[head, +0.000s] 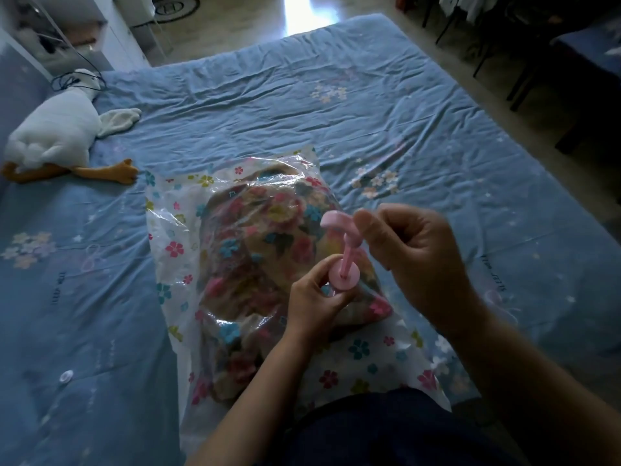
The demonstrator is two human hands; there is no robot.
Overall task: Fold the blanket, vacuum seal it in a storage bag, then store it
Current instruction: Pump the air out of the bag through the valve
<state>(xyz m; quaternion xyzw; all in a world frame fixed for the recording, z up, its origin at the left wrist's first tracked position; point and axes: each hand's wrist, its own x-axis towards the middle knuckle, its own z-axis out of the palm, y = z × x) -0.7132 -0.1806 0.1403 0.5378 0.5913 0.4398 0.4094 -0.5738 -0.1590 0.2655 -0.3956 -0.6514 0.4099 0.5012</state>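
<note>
Bed [336,105] with blue floral sheet fills most of frame; wide bare sheet in the upper centre and right of frame, floor strip along the right edge and top, dark furniture legs at upper right. Storage bag [174,237], clear plastic with printed flowers, lies centre frame, its near end cut off under the person's dark-clothed lap at bottom centre. Inside the bag: folded floral blanket [255,237], filling its middle, bag margins flat and bare at left and lower right. Pink hand pump [342,260] stands on the bag right of centre, plunger handle raised. Left hand [316,304] pinches the pump's round base with fingers closed around it; valve under it hidden. Right hand [413,253] is curled just beside the handle, blurred; cannot tell if it touches or grips it. White plush goose [53,132] with orange feet lies at left edge, well apart from the bag. Small white cap-like item [66,376] on sheet lower left, too small to identify.
</note>
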